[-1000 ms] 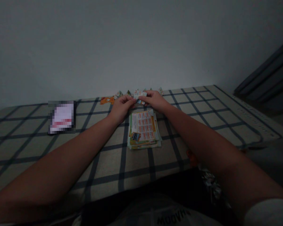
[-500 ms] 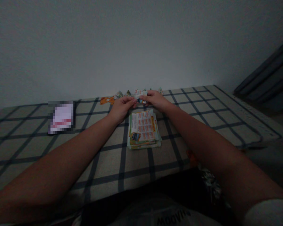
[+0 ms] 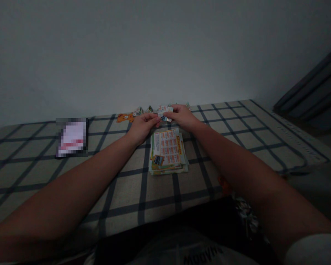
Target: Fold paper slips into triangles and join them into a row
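Note:
A small folded piece of printed paper (image 3: pixel 165 109) is pinched between both hands, above the far part of the cloth. My left hand (image 3: pixel 143 126) is closed on its left edge with thumb and fingertips. On the other side, my right hand (image 3: pixel 183 117) grips the right edge, thumb in front. Just below the hands lies a stack of printed paper sheets (image 3: pixel 168 151), with red, white and yellow printing on the top one. Behind the hands, several small folded paper pieces (image 3: pixel 149 109) stand in a row, partly hidden by the fingers.
A checked tablecloth (image 3: pixel 127 198) with bear prints covers the table. A pixelated, bright-screened object (image 3: pixel 73 138) lies at the left. The pale wall (image 3: pixel 165 51) rises behind the table's far edge. Grey drapery (image 3: pixel 317 84) hangs at the right.
The folded paper has tilted slightly between my fingers. Both hands stay in nearly the same place, and the stack has not moved.

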